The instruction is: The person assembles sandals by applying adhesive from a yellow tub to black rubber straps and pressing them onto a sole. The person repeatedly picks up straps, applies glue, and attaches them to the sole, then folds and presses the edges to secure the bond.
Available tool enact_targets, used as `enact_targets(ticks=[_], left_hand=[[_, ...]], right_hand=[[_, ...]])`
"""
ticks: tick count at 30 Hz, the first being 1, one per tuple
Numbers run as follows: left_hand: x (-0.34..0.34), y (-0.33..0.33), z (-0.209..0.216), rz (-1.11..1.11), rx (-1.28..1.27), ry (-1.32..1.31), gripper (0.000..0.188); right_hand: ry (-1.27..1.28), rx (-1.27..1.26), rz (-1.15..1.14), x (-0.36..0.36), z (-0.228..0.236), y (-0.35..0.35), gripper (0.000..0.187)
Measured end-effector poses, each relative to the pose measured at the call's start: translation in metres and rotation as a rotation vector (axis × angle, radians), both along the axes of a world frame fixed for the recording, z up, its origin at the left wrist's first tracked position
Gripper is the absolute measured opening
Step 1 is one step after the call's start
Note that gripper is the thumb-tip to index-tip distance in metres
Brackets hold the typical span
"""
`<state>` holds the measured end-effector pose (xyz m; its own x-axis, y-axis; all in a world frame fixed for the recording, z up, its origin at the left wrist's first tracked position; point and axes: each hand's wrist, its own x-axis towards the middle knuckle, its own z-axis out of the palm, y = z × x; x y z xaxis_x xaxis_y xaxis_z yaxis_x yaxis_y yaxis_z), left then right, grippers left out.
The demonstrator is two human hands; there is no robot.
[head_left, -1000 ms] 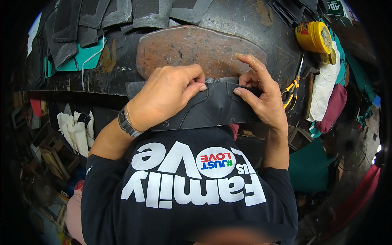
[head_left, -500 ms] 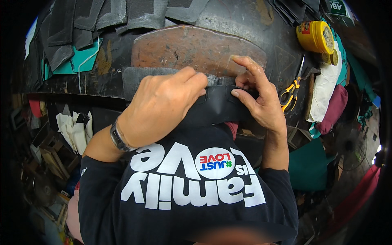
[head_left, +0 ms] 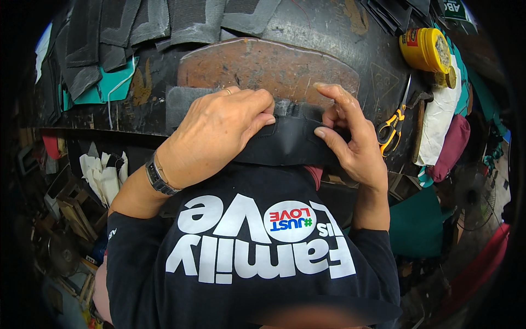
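Observation:
A black leather-like sheet [head_left: 285, 142] with a grey fabric-like backing [head_left: 181, 101] lies along the table's near edge and hangs toward my body. My left hand [head_left: 213, 118] is closed, its thumb and fingers pinching the sheet's upper edge. At the sheet's right part is my right hand [head_left: 353, 137]: the thumb presses on the black face, the middle fingers curl at the edge, and the index finger stands raised. The fingers have pale residue on them. A worn brown board [head_left: 268, 66] lies just beyond the sheet, its near edge partly hidden.
Several dark grey cut pieces [head_left: 192, 24] overlap at the back left, near a teal piece [head_left: 112, 85]. At right are yellow-handled scissors [head_left: 390, 130], a yellow tub [head_left: 424, 50], a white cloth roll [head_left: 435, 129] and a maroon cloth [head_left: 452, 148].
My left hand has shifted slightly left along the edge, its thumb now lying on the black face. The right hand has moved slightly down, and its fingers have shifted at the edge.

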<state>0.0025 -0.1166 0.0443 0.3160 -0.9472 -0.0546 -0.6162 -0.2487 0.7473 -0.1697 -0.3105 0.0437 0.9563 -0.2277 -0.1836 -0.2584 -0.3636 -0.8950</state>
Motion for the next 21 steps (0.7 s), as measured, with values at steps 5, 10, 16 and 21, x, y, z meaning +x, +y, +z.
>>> enact_targets(ticks=[5,10,16,21], left_hand=[[0.001,0.001,0.008,-0.027,0.036,0.066,0.014],[0.001,-0.001,0.009,-0.02,0.064,0.049,0.015],[0.001,-0.005,0.006,-0.002,0.08,-0.015,0.016],[0.001,-0.009,0.004,0.005,0.098,-0.043,0.016]], right_hand=[[-0.034,-0.032,-0.035,-0.006,0.011,0.009,0.07],[-0.03,-0.262,-0.041,-0.003,0.014,0.017,0.07],[-0.058,-0.437,-0.054,-0.003,0.021,0.019,0.069],[-0.081,-0.428,-0.033,0.001,0.014,0.01,0.071]])
